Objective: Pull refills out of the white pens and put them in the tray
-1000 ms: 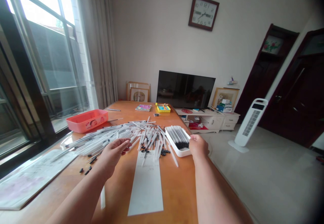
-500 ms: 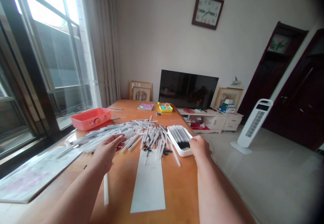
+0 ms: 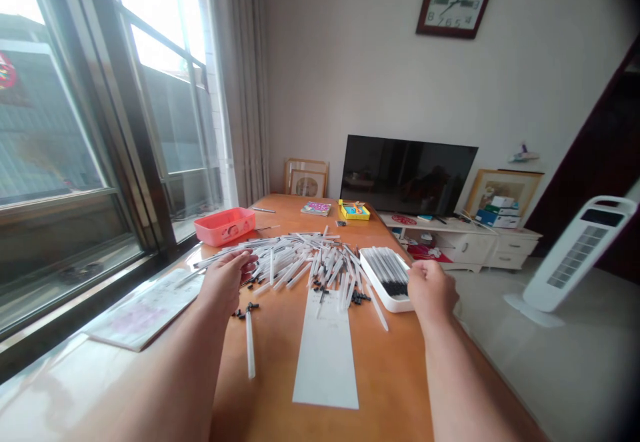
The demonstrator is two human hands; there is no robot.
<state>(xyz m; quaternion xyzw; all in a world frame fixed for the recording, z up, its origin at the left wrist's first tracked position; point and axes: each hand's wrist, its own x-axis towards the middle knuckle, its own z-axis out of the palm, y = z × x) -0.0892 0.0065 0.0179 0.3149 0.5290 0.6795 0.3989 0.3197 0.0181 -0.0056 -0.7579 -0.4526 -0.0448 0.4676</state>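
A wide heap of clear plastic pen barrels (image 3: 295, 262), some with dark ends, is spread over the wooden table. My left hand (image 3: 227, 279) hovers at the heap's near left side, its fingers loosely bent and apart, with nothing visible in them. My right hand (image 3: 433, 289) is closed at the right rim of a white tray (image 3: 399, 305). Inside the tray, barrels lie side by side in a row, their black ends toward me. Small black pen caps (image 3: 361, 297) are scattered by the heap, and others lie near a single barrel (image 3: 251, 345) below my left hand.
A white paper strip (image 3: 326, 369) lies in front of the heap. At the left are a red plastic box (image 3: 225, 227) and a booklet (image 3: 145, 315). Farther back are a colourful book (image 3: 316, 209) and a yellow box (image 3: 355, 212). A tower fan (image 3: 575, 262) stands on the floor.
The view has turned left, so everything appears shifted to the right. My left hand's fingers have bent more over the heap. My right hand has stayed by the tray's rim.
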